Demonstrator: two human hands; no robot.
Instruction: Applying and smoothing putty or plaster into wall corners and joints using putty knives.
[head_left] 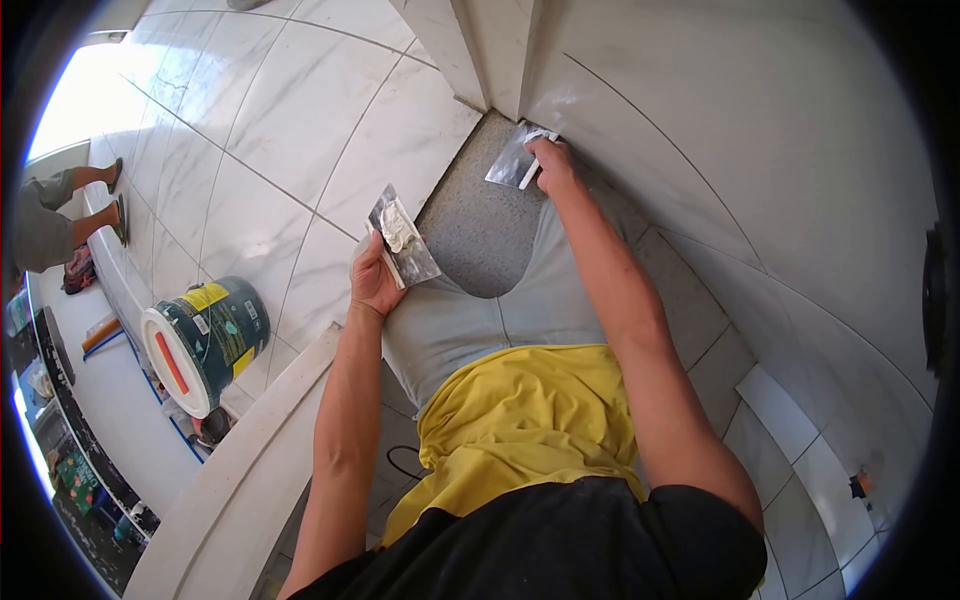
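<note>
One blade (420, 264) bearing white paste (396, 230): gripped in left hand (374, 280), near left thigh (432, 325). Second blade (508, 164): gripped in right hand (556, 165), above grey floor (475, 220), near wall (680, 100).

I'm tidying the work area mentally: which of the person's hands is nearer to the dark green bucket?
Left. The left hand is just right of the dark green bucket in the picture, not touching it; the right hand is much farther right, beside the wall.
</note>
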